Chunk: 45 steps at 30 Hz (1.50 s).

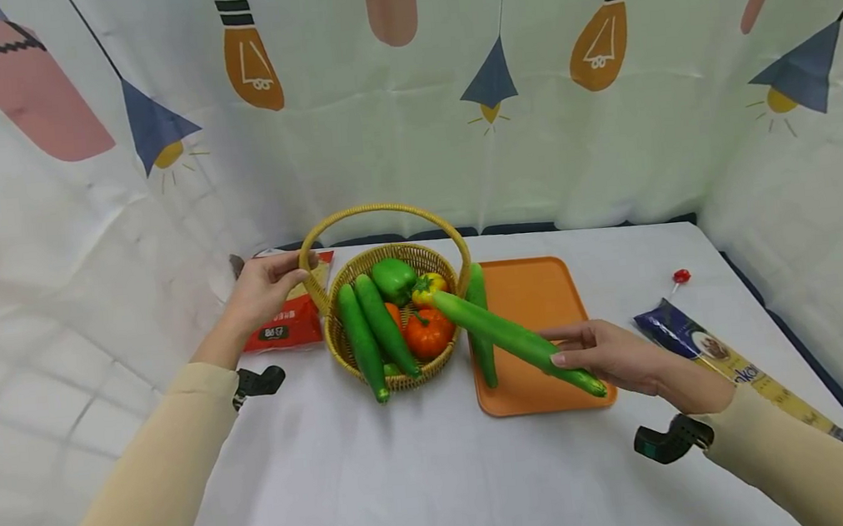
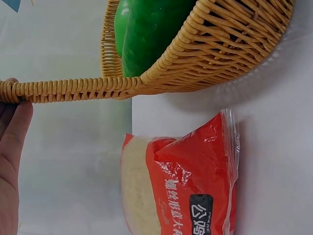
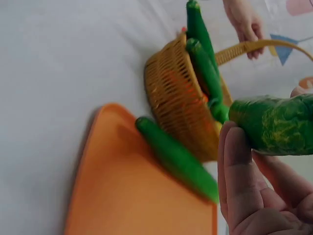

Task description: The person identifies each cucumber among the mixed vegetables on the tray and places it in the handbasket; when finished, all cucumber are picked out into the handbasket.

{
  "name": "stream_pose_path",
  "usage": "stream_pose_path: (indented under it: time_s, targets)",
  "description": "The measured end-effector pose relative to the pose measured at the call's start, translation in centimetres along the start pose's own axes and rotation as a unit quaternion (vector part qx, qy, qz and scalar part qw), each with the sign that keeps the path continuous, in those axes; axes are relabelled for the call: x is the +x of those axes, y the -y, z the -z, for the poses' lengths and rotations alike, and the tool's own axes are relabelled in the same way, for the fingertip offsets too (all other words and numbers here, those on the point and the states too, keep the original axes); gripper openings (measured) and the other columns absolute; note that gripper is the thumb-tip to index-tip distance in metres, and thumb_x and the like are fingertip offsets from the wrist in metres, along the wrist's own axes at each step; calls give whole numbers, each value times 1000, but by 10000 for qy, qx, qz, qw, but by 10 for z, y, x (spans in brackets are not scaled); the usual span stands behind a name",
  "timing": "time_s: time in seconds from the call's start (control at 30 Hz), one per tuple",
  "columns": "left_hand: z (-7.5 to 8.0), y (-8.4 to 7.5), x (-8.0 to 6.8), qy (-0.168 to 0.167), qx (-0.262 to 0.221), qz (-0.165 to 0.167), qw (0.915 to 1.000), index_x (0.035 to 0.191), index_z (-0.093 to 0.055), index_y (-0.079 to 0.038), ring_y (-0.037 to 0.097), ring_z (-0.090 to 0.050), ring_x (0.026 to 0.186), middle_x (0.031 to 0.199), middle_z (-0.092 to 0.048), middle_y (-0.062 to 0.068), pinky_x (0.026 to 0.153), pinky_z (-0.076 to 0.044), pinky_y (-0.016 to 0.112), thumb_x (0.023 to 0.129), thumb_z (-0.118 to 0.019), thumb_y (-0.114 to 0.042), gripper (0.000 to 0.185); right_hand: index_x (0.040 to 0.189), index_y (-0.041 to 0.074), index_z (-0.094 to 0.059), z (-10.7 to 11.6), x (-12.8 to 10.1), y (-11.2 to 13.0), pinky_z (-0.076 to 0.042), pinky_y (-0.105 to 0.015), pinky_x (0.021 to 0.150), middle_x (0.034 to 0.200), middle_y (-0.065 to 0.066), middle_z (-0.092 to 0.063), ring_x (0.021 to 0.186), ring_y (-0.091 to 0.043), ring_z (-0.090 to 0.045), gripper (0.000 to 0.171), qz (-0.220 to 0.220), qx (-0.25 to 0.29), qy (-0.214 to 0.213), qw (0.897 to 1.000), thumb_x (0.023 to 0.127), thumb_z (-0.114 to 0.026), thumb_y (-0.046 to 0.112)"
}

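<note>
My left hand (image 1: 266, 289) grips the side of the tall arched handle of a wicker basket (image 1: 339, 349), with thumb and fingers at the handle (image 2: 73, 89). In the basket lie two cucumbers (image 1: 361, 343) leaning over the front rim, a green bell pepper (image 1: 393, 280), a yellow pepper (image 1: 431, 283) and an orange-red, pumpkin-like vegetable (image 1: 430, 334). My right hand (image 1: 618, 354) holds a long cucumber (image 1: 498, 329) near one end, above an orange tray (image 1: 536, 286); its far end overlaps the basket's right edge in the head view. Another cucumber (image 3: 176, 159) lies along the tray's left side.
A red bag of pasta (image 2: 195, 181) lies left of the basket, partly behind my left hand. At the right are a long blue and yellow packet (image 1: 739, 369), partly behind my right wrist, and a red lollipop (image 1: 682, 276). Printed curtains (image 1: 411, 147) enclose the table's back and sides.
</note>
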<state>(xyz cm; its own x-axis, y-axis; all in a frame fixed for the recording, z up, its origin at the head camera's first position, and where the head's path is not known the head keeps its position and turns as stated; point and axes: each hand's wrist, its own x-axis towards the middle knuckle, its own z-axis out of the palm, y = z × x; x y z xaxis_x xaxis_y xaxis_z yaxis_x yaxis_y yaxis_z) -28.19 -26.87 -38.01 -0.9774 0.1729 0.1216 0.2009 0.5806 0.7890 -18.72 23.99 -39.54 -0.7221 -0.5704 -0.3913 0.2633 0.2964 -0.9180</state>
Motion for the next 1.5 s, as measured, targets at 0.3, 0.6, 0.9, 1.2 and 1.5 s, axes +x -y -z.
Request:
stream_pose_path:
  time_s: [0.3,0.6,0.9,1.2,1.5]
  targets:
    - [0,-3,1,59,9,4,10000,140,-63,-6,31,-63,128,136,-67,19,105,-52,33,103,-61,-12,38,157,-13,-18,31,-34,-31,-61,-26,93,128,-7,-64,112,-17,-64,72,-55,-74,-178,9998,106,-57,19]
    - [-2,-3,3,43,-21,-54,10000,139,-63,-4,32,-63,128,135,-67,18,104,-52,32,103,-60,-9,37,160,-8,-18,38,-9,-50,-58,-21,94,135,-12,-56,110,-12,-61,76,-343,223,-969,9945,106,-59,27]
    - [-3,-1,3,26,7,-49,10000,140,-63,-3,34,-63,128,135,-67,19,105,-52,32,103,-60,-12,38,161,1,-26,17,46,-59,-56,-17,92,155,-24,-37,116,-14,-55,75,-602,501,-1859,9794,104,-62,33]
    - [-1,-2,-1,77,-40,-75,9999,140,-62,-3,35,-61,129,137,-66,20,103,-53,23,103,-60,-13,39,161,4,-29,-4,81,-57,-41,-46,121,162,-23,-33,143,-32,-46,71,-527,752,-2378,9670,104,-62,29]
    - [0,-2,0,35,-49,-161,9999,139,-63,-2,35,-62,129,135,-66,21,103,-52,26,103,-60,-12,38,157,-3,-33,-24,95,-53,-49,-46,114,157,-26,-37,130,-32,-54,71,-622,568,-2699,9592,101,-66,27]
